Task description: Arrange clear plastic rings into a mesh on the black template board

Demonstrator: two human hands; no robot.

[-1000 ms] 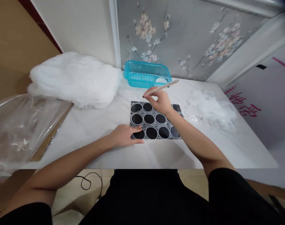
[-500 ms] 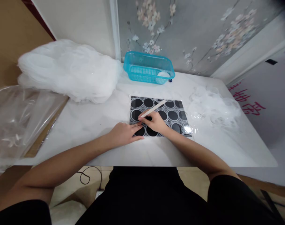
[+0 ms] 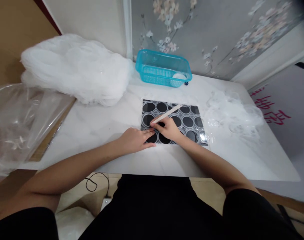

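A black sheet with rows of pale-rimmed circles (image 3: 188,121) lies flat on the white table. My right hand (image 3: 168,129) is closed around a thin, flat, cream-coloured stick (image 3: 169,112), which slants up to the right above the sheet. The stick's lower end is hidden among my fingers, close to the sheet's left part. My left hand (image 3: 138,139) lies with fingers stretched out over the sheet's lower left corner, fingertips almost meeting the right hand. Whether a tip or blade shows at the stick's low end, I cannot tell.
A blue plastic basket (image 3: 161,80) with a white round item (image 3: 178,78) inside stands at the back. A big heap of white filmy material (image 3: 77,70) is at left, with clear plastic bags (image 3: 24,123) before it. Clear ring-shaped scraps (image 3: 234,115) lie at right.
The whole view has shifted slightly, so things sit a little to the right. Both hands keep nearly the same place on the sheet, and the stick is still held.
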